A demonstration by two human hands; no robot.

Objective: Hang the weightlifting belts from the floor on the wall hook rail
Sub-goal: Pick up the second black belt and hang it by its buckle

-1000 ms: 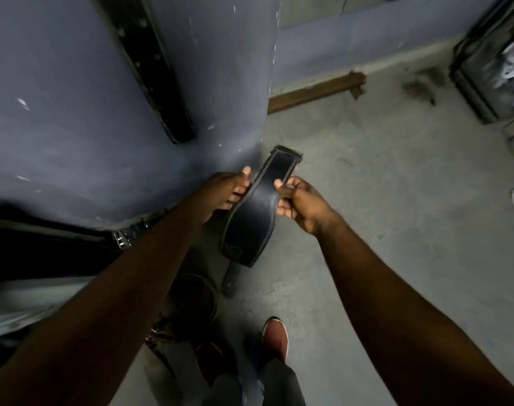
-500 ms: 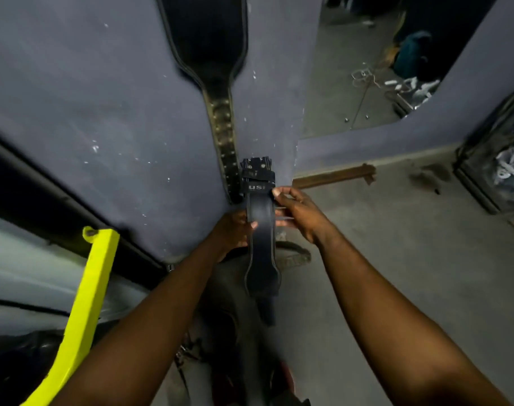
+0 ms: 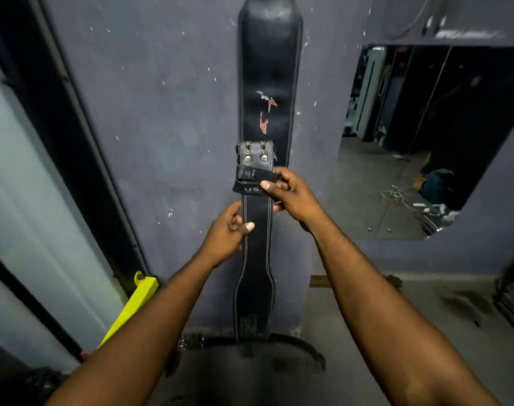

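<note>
I hold a black leather weightlifting belt [image 3: 256, 253] with white stitching upright in front of the wall. My right hand [image 3: 291, 193] pinches its upper end at the loops just below the buckle. My left hand [image 3: 229, 230] grips its left edge a little lower. Behind it a second black belt [image 3: 269, 77] with red marks hangs flat on the purple-grey wall, its top out of frame. A third belt [image 3: 294, 345] lies curled on the floor at the wall's foot. No hook rail is in view.
A yellow bar [image 3: 132, 306] leans at the lower left beside a dark pipe [image 3: 83, 136]. A wall mirror [image 3: 431, 142] is on the right. A wooden piece [image 3: 320, 281] lies on the grey floor by the wall.
Both hands have raised the belt from near the floor up along the wall. My view has tilted up, so the hanging belt now fills the top middle.
</note>
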